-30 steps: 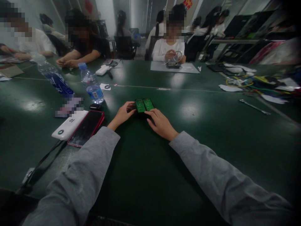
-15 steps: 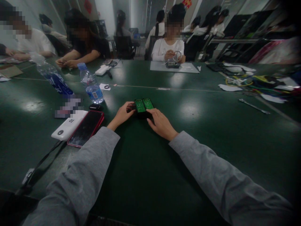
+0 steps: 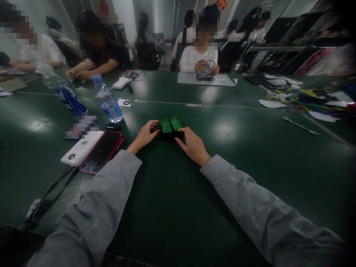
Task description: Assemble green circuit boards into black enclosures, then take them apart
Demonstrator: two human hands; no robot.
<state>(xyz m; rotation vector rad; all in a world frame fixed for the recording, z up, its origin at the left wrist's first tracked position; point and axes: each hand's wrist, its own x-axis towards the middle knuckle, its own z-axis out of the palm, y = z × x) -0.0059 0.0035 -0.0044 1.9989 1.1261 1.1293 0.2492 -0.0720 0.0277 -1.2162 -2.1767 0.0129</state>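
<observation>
Two small green circuit boards (image 3: 170, 123) lie side by side on a dark base on the green table (image 3: 172, 200), straight ahead of me. My left hand (image 3: 144, 135) grips the left edge of that base with curled fingers. My right hand (image 3: 192, 145) holds its right near corner, fingers bent around the edge. Both forearms wear grey sleeves.
To the left lie a phone in a red case (image 3: 102, 151), a white power bank (image 3: 82, 147), a small black object (image 3: 112, 126) and two water bottles (image 3: 108, 99). A wrench (image 3: 300, 125) and tangled wires (image 3: 297, 97) sit at right. Other people work across the table.
My right hand has shifted slightly forward and curled more tightly onto the right corner of the board holder. The left hand has barely moved.
</observation>
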